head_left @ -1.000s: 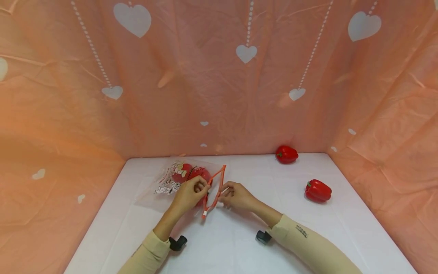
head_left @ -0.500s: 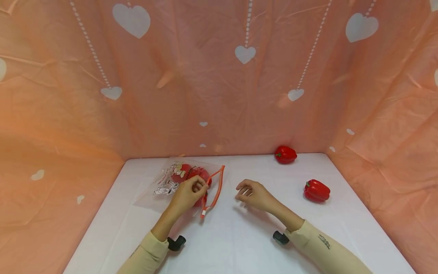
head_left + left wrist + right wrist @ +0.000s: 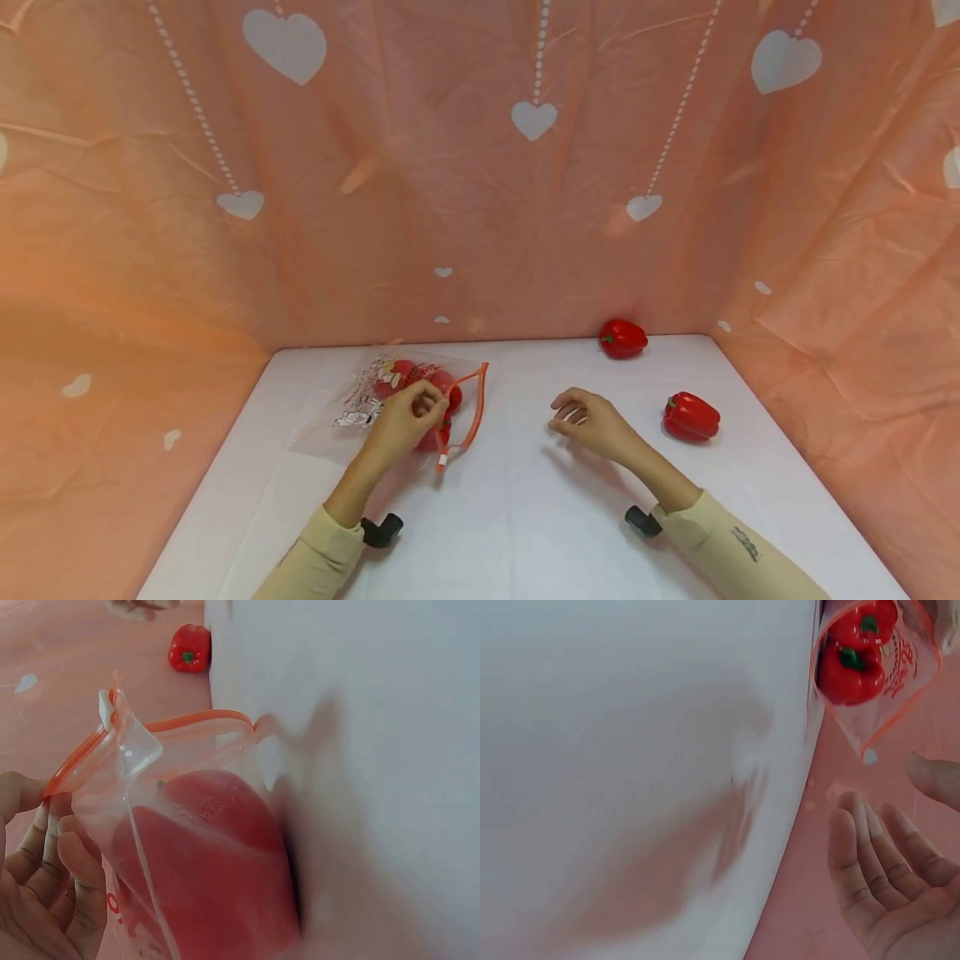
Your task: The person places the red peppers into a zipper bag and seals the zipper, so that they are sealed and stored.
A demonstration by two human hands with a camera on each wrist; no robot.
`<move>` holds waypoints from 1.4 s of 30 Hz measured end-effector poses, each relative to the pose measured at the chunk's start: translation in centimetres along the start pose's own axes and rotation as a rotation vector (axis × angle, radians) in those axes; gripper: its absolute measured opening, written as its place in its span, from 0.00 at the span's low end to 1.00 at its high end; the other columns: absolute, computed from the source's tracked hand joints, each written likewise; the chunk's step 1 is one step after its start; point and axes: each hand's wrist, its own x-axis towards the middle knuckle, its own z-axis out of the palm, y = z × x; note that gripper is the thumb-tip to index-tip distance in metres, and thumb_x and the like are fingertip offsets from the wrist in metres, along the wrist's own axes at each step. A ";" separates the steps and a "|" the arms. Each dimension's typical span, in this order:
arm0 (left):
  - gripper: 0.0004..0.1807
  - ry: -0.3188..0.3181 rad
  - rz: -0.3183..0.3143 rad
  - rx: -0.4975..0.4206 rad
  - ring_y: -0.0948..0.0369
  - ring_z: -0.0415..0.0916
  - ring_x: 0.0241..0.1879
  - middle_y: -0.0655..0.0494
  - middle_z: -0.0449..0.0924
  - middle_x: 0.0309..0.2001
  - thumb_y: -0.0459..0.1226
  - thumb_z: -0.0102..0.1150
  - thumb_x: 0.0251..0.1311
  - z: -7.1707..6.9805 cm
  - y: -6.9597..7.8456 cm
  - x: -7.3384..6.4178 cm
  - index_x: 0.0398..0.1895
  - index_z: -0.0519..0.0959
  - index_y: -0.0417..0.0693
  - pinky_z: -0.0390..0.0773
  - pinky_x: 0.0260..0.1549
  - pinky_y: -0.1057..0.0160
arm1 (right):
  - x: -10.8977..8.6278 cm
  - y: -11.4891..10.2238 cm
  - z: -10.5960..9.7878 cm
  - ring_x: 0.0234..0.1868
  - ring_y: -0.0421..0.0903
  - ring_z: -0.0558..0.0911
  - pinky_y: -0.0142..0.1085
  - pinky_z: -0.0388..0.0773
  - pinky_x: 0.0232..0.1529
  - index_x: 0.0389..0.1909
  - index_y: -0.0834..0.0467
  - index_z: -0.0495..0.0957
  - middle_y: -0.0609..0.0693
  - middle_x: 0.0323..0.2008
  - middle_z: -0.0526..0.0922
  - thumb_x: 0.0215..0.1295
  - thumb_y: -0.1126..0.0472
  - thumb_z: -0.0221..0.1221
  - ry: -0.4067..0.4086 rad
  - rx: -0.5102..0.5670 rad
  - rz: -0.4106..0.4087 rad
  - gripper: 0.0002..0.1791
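Note:
A clear zip bag with an orange-edged mouth lies at the left of the table, several red bell peppers inside it. My left hand pinches the near side of the orange rim, and the mouth gapes toward the right. In the left wrist view the white slider sits at one end of that rim. My right hand hovers above the table between the bag and a loose red bell pepper. Its fingers are loosely bent and hold nothing.
Another red bell pepper lies at the back right, close to the orange curtain. The white table carries everything. A black wrist camera sits below the left wrist.
My right hand has let go of the bag's orange rim and moved right, toward the loose peppers. The left hand keeps its pinch on the rim and shifts slightly left.

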 end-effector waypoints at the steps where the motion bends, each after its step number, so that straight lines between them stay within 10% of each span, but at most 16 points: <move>1: 0.03 0.002 0.002 -0.003 0.62 0.77 0.31 0.57 0.83 0.32 0.35 0.70 0.71 -0.1 0.0 0.0 0.40 0.83 0.48 0.75 0.30 0.67 | -0.1 0.1 -0.3 0.40 0.46 0.85 0.36 0.83 0.43 0.51 0.65 0.82 0.49 0.40 0.88 0.68 0.62 0.73 0.008 -0.007 0.006 0.16; 19: 0.04 0.033 0.022 0.000 0.59 0.79 0.32 0.59 0.83 0.32 0.38 0.71 0.71 -0.6 0.0 0.1 0.40 0.83 0.50 0.77 0.33 0.65 | -1.8 1.8 -4.8 0.45 0.51 0.86 0.33 0.83 0.44 0.55 0.65 0.80 0.53 0.43 0.88 0.69 0.61 0.72 0.105 -0.086 0.086 0.19; 42: 0.05 0.054 0.037 0.031 0.61 0.78 0.32 0.58 0.83 0.32 0.37 0.71 0.70 -1.1 -0.1 0.2 0.40 0.83 0.48 0.76 0.31 0.66 | -5.0 6.4 -11.0 0.57 0.68 0.79 0.64 0.80 0.58 0.63 0.68 0.78 0.70 0.59 0.80 0.70 0.58 0.72 0.237 -0.335 0.087 0.27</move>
